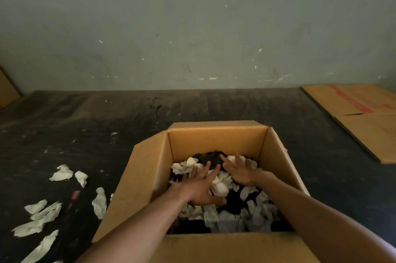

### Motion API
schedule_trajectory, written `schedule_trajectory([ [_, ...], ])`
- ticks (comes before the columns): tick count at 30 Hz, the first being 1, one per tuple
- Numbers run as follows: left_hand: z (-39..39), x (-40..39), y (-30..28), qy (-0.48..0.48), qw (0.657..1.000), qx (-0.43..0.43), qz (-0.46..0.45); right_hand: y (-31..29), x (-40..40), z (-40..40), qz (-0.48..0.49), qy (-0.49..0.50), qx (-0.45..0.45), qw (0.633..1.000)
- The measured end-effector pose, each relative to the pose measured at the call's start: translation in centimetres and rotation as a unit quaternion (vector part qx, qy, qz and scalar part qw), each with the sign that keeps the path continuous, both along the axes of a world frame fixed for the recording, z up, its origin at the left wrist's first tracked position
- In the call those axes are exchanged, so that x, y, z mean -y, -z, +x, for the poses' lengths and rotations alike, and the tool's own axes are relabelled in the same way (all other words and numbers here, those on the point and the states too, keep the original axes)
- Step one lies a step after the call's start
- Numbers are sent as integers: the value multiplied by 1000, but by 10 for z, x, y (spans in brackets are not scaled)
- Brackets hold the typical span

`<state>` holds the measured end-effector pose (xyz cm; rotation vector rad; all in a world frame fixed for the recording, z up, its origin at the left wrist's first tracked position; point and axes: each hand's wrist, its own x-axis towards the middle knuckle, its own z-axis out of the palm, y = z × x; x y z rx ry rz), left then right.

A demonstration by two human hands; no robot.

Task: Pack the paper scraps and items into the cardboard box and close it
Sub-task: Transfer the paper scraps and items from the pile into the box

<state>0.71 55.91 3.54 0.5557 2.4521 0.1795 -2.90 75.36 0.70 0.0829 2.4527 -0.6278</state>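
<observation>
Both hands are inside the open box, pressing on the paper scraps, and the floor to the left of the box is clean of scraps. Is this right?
Not quite. In the head view, white scraps lie on the floor left of the box. The left hand and right hand are indeed inside.

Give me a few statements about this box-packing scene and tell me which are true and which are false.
1. Both hands are inside the cardboard box. True: the left hand and right hand are spread open over the white paper scraps in the box.
2. The box flaps are folded shut. False: they stand open.
3. Loose paper scraps lie on the dark floor left of the box. True.
4. The right hand grips a scrap. False: its fingers are splayed, holding nothing.
5. A flattened cardboard sheet lies at far right. True.
</observation>
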Motion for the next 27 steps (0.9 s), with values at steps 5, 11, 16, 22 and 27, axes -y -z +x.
schedule_trajectory([
  [5,-8,-7,18,2,999,-15,-44,20,-1,-5,32,-18,58,998],
  [11,-10,-12,14,-1,997,-24,-78,17,-5,-6,38,-85,42,995],
  [16,-7,3,-18,-16,998,-2,-61,-58,-14,6,-31,-104,-62,992],
  [22,35,21,-24,57,997,44,-23,-59,-20,58,146,-206,77,965],
  [27,47,9,-7,39,995,76,-50,-46,-12,74,159,-204,96,961],
])
